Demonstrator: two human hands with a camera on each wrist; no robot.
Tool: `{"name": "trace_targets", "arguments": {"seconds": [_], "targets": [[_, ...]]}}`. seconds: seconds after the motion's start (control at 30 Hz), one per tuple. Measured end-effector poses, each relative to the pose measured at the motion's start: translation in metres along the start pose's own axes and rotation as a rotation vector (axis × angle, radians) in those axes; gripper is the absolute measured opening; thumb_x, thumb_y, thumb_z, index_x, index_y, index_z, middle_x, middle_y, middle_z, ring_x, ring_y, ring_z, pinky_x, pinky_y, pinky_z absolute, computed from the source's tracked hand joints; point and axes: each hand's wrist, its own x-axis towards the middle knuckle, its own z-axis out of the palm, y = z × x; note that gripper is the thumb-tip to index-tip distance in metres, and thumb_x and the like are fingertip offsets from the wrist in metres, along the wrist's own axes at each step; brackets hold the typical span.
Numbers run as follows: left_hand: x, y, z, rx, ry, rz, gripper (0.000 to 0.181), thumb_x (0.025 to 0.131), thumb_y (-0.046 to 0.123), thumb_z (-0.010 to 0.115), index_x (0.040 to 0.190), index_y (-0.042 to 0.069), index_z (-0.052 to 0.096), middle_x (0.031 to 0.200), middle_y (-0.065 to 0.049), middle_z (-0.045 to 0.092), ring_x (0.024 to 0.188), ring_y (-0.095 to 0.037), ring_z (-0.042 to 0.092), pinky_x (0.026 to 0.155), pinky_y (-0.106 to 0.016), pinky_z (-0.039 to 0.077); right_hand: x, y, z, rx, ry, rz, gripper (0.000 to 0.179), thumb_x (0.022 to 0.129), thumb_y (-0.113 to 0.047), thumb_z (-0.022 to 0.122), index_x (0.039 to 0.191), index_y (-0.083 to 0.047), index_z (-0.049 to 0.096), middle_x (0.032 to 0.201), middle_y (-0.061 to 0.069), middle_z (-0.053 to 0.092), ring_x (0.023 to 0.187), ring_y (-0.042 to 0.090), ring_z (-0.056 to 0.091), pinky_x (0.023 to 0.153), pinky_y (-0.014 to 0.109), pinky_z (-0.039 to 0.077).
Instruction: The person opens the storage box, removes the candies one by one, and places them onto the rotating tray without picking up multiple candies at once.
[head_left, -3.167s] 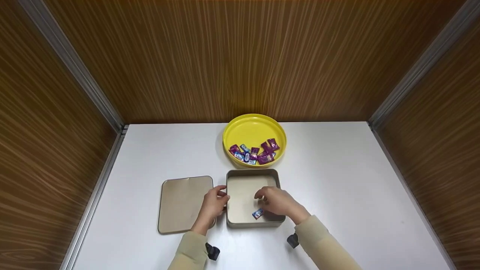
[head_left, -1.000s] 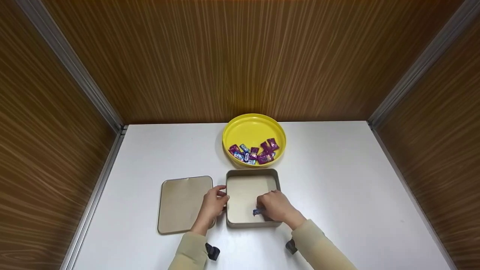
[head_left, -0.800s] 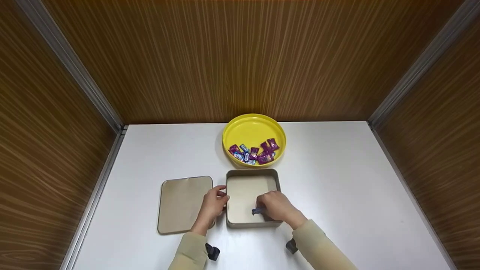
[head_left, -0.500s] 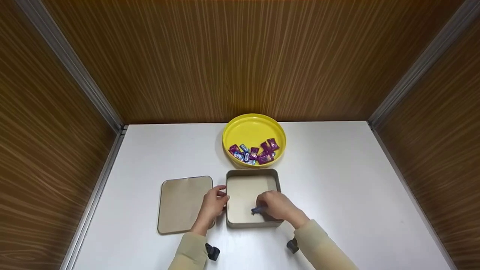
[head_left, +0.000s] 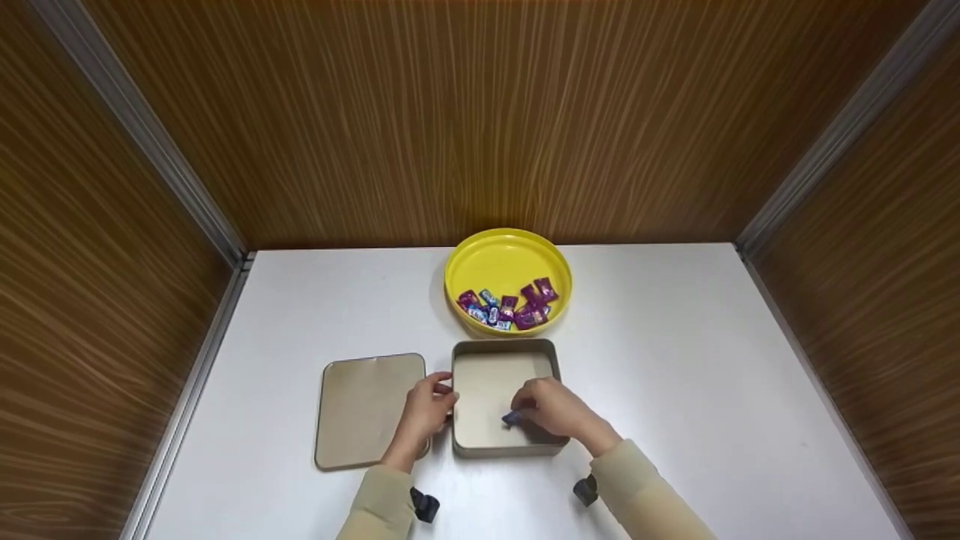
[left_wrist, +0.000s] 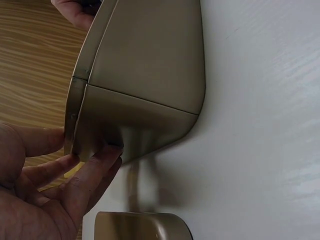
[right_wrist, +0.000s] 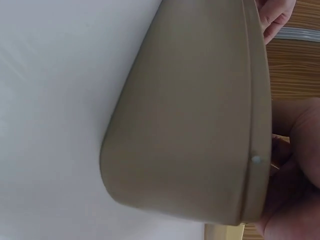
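My right hand (head_left: 551, 411) has lifted the candy (head_left: 512, 418) slightly, pinching it — mostly hidden by fingers. My left hand (head_left: 427, 409) grips the tin (head_left: 491, 349)'s left wall.

A: Tin (head_left: 504, 352)? Material?
B: Metal, matt champagne finish, smooth walls, soft sheen. Lid (head_left: 367, 405) same metal, brushed-looking.
A: Bowl (head_left: 507, 259)?
B: Yellow plastic, glossy. Candies (head_left: 508, 307) in shiny plastic wrappers, purple and blue; the one (head_left: 512, 417) in the tin too.
A: Bench (head_left: 675, 360)?
B: White, smooth, slight gloss. Walls (head_left: 480, 112) wood-grain, satin. Sleeves (head_left: 645, 502) beige cloth, matt.
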Motion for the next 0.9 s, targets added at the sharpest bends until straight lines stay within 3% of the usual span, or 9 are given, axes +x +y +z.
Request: {"name": "trace_targets", "arguments": {"seconds": [0.17, 0.33, 0.57, 0.77, 0.9], "targets": [[0.0, -0.001, 0.001, 0.015, 0.002, 0.007, 0.041, 0.092, -0.002, 0.06, 0.131, -0.01, 0.052, 0.1, -0.017, 0.06, 0.09, -0.034, 0.065, 0.067, -0.035, 0.058, -0.001, 0.002, -0.005, 0.043, 0.039, -0.002, 0.008, 0.085, -0.001, 0.072, 0.092, -0.004, 0.076, 0.089, 0.003, 0.072, 0.084, 0.016, 0.066, 0.078, 0.035, 0.055], [0.0, 0.001, 0.001, 0.015, 0.002, -0.01, 0.041, 0.092, -0.001, 0.06, 0.132, -0.009, 0.052, 0.1, -0.016, 0.059, 0.092, -0.033, 0.066, 0.067, -0.034, 0.058, 0.0, 0.008, -0.011, 0.088, 0.095, 0.05, 0.009, 0.084, 0.001, 0.072, 0.091, -0.004, 0.075, 0.088, 0.005, 0.072, 0.08, 0.015, 0.066, 0.075, 0.035, 0.055], [0.0, 0.001, 0.0, 0.004, -0.002, -0.016, 0.041, 0.092, -0.001, 0.06, 0.131, -0.009, 0.052, 0.1, -0.016, 0.059, 0.09, -0.032, 0.065, 0.069, -0.036, 0.058, 0.007, 0.015, -0.027, 0.257, 0.177, 0.202, 0.006, 0.088, -0.003, 0.071, 0.093, -0.005, 0.073, 0.081, 0.003, 0.07, 0.064, 0.019, 0.064, 0.056, 0.029, 0.053], [0.0, 0.002, 0.0, 0.0, -0.001, -0.027, 0.041, 0.093, -0.001, 0.06, 0.132, -0.008, 0.052, 0.101, -0.016, 0.059, 0.088, -0.032, 0.065, 0.071, -0.038, 0.058, 0.022, 0.022, -0.046, 0.44, 0.345, 0.378, 0.014, 0.087, 0.001, 0.068, 0.1, -0.002, 0.073, 0.088, 0.006, 0.07, 0.076, 0.023, 0.067, 0.068, 0.039, 0.057], [0.001, 0.002, 0.0, 0.011, -0.003, -0.026, 0.041, 0.093, 0.0, 0.06, 0.132, -0.008, 0.052, 0.101, -0.015, 0.059, 0.09, -0.032, 0.065, 0.071, -0.038, 0.058, 0.033, 0.028, -0.058, 0.546, 0.435, 0.444, 0.018, 0.088, 0.001, 0.065, 0.104, 0.002, 0.071, 0.093, 0.011, 0.069, 0.081, 0.028, 0.068, 0.072, 0.04, 0.058]]}}
